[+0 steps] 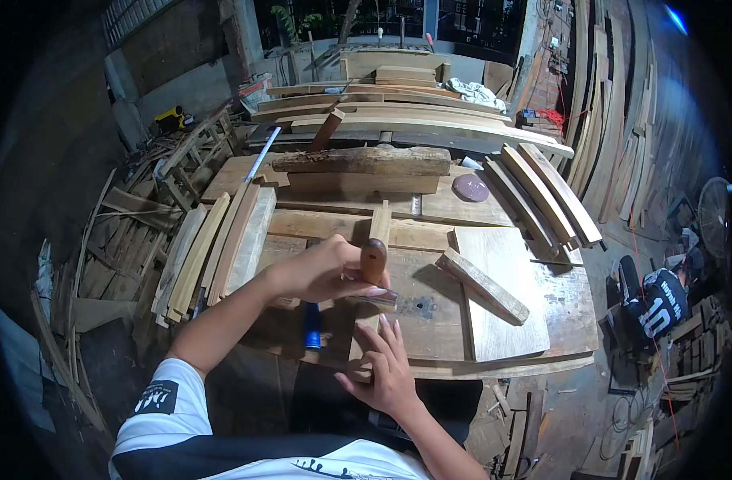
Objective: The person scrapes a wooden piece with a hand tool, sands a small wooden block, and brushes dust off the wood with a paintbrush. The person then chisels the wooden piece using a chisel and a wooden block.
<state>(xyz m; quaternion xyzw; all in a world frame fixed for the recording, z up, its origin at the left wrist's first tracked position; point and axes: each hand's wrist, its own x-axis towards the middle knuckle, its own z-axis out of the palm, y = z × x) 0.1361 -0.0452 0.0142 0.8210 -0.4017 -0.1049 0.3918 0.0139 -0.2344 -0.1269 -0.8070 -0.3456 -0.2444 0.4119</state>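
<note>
one hand grips a wooden tool, the other lies open by a narrow strip

in the middle of the frame, the left hand [322,268] has its fingers closed around a wooden-handled tool [374,260]. the right hand [386,372], at lower centre, is open, with the fingers stretched and a little spread; its fingertips seem to rest at the near part of a narrow wood strip [381,221], and it grasps nothing that i can see. the strip runs up the middle of the counter [430,344], passing under the tool. whether the tool touches it, i cannot tell.

to do this well, i would advise a firm but not stiff grip, the tool kept square to the strip, and the open fingers pressing the wood flat, well away from any edge. pressure should be even, because a narrow piece may rock or slide.

the handle is dark brown, rounded and rather smooth; the strip is pale and straight. at right of centre, a rough-looking squared block [483,286] lies slanting upon a broad, pale board [506,332]. above the strip, toward upper centre, is a timber piece [362,160] with a rough, uneven edge. the counter's boards look worn and stained, and a glossy blue object [312,326] lies left of the strip.
</note>
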